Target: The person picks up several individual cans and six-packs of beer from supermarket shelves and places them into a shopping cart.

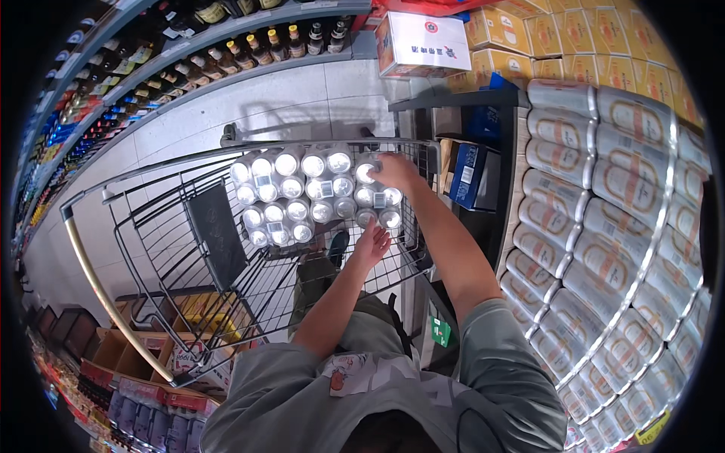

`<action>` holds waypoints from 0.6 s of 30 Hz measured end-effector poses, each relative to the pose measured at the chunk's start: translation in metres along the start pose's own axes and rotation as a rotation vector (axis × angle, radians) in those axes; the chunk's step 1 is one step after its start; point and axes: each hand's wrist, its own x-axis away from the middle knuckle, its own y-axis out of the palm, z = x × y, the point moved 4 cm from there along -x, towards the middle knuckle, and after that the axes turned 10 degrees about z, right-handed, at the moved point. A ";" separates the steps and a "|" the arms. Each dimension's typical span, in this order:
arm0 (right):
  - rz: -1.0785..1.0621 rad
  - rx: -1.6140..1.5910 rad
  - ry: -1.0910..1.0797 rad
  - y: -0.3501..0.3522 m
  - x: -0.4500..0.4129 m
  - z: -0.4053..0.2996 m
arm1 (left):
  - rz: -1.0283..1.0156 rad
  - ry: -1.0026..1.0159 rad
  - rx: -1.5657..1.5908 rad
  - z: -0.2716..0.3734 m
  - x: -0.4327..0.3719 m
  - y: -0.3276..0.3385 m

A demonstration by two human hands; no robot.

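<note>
A wire shopping cart (187, 266) stands before me, with several shrink-wrapped packs of cans (286, 187) upright in its basket, lids upward. My right hand (393, 171) grips the far end of the rightmost pack of cans (379, 199), its fingers over a can's lid. At the near end of the same pack is my left hand (374, 244), thumb against the nearest can and the other fingers curled. Whether this pack rests on the basket floor or is slightly raised, I cannot tell. Small printed-code labels sit on top of the packs.
To the right, silver cans (566, 226) are stacked high beside a dark-framed shelf (512, 187) holding a blue box (467, 175). Yellow cartons (566, 39) and a white-topped carton (422, 42) stand behind. Bottle shelves (226, 34) line the far left. Cardboard boxes (133, 357) lie near the cart handle (107, 294).
</note>
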 end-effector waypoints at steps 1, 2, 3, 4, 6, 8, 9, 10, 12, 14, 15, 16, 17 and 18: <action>-0.081 0.080 0.037 0.004 -0.003 0.001 | 0.034 -0.030 0.007 0.000 -0.003 -0.004; -0.097 0.098 0.036 0.005 -0.005 0.001 | -0.001 -0.034 0.027 0.001 -0.005 -0.004; -0.088 0.083 0.033 0.004 -0.005 0.001 | -0.016 -0.045 0.043 0.001 -0.007 -0.005; -0.065 0.066 0.024 0.002 -0.003 0.003 | -0.035 -0.054 0.059 0.001 -0.010 -0.005; 0.010 0.031 0.006 -0.001 0.002 0.006 | -0.047 -0.033 0.127 -0.001 -0.013 -0.004; 0.119 0.000 -0.009 -0.002 0.013 0.011 | -0.044 -0.007 0.178 -0.007 -0.014 -0.004; 0.127 -0.013 0.025 0.000 0.020 0.016 | -0.035 0.009 0.191 -0.010 -0.013 -0.004; 0.142 -0.024 0.065 0.000 0.029 0.023 | -0.030 0.012 0.190 -0.013 -0.012 -0.004; 0.176 -0.096 0.123 -0.005 0.054 0.037 | -0.040 0.053 0.145 -0.013 -0.005 -0.011; 0.275 -0.217 0.130 -0.016 0.090 0.045 | -0.058 0.028 0.088 -0.018 0.009 -0.023; 0.316 -0.238 0.157 -0.022 0.109 0.045 | -0.103 0.058 -0.039 -0.021 0.020 -0.029; 0.382 -0.340 0.162 -0.032 0.129 0.045 | -0.112 0.113 -0.114 -0.024 0.032 -0.034; 0.411 -0.395 0.148 -0.042 0.148 0.046 | -0.147 0.164 -0.170 -0.029 0.047 -0.039; 0.443 -0.452 0.150 -0.052 0.170 0.044 | -0.174 0.213 -0.238 -0.032 0.067 -0.045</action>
